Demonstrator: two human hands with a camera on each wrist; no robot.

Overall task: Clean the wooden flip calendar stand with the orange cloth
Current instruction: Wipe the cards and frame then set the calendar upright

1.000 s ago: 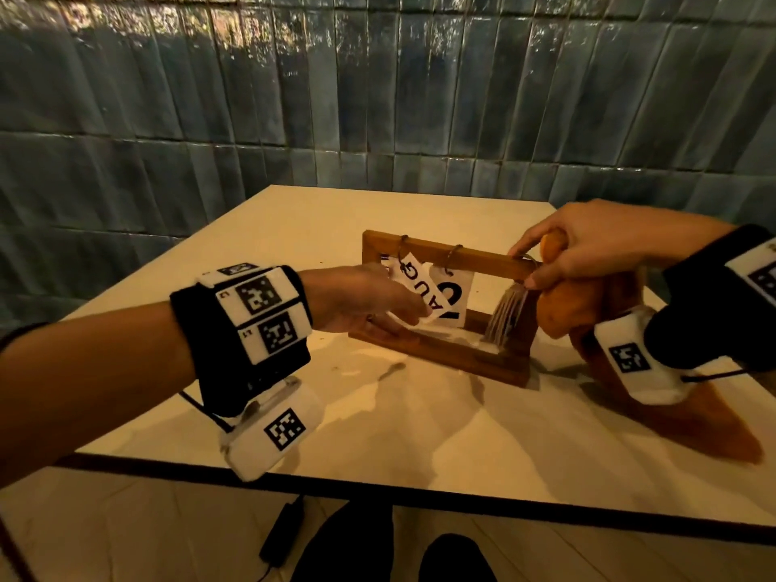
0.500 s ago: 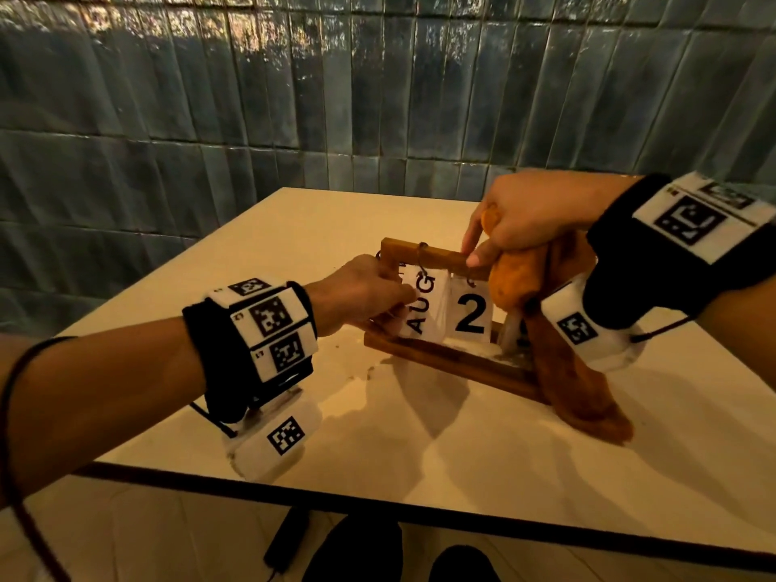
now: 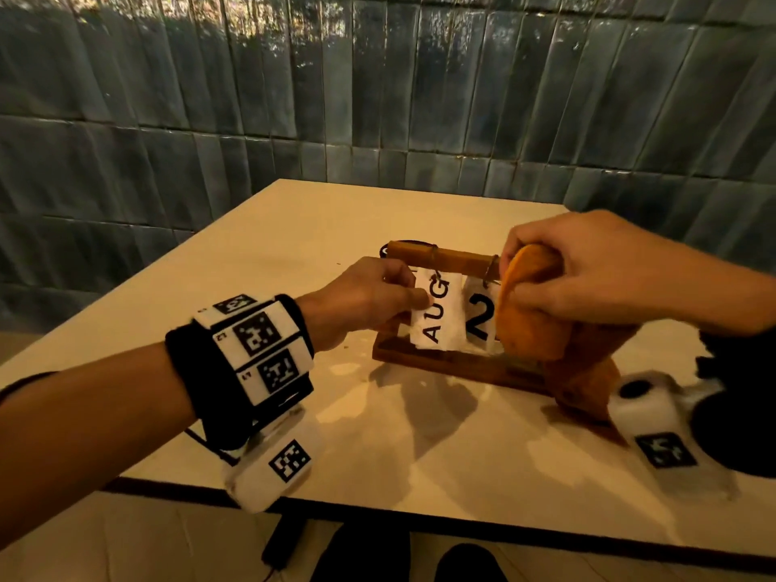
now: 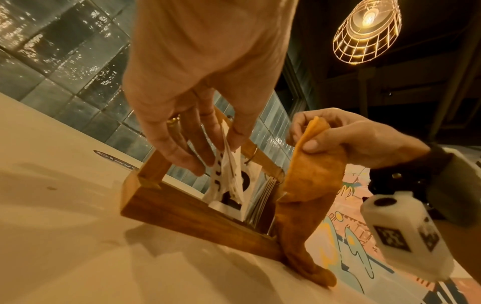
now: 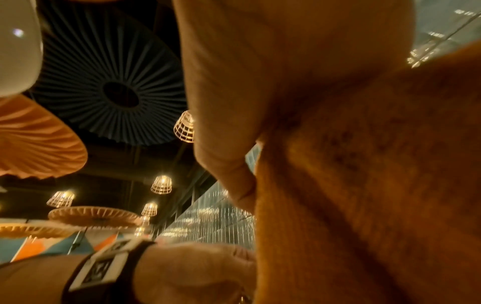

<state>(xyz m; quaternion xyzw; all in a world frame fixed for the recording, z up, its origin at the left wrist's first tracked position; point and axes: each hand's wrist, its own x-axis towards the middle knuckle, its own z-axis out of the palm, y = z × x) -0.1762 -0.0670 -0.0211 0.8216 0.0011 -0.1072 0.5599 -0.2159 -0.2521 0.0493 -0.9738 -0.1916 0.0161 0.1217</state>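
Note:
The wooden flip calendar stand stands upright on the table, its cards reading AUG and 2. My left hand pinches the AUG cards at the stand's left end. My right hand grips the bunched orange cloth and holds it against the right end of the top bar and right post. The cloth's tail hangs to the table. In the right wrist view the cloth fills the frame and hides the stand.
The cream table has a dark front edge near me. A tiled wall runs behind it. Caged pendant lamps hang overhead. A dark cable and shoes show on the floor below the table edge.
My right hand slid the cloth from the stand's right side up along the top bar, then back to its right end. The AUG card, earlier tilted, now hangs straight in my left hand's pinch.

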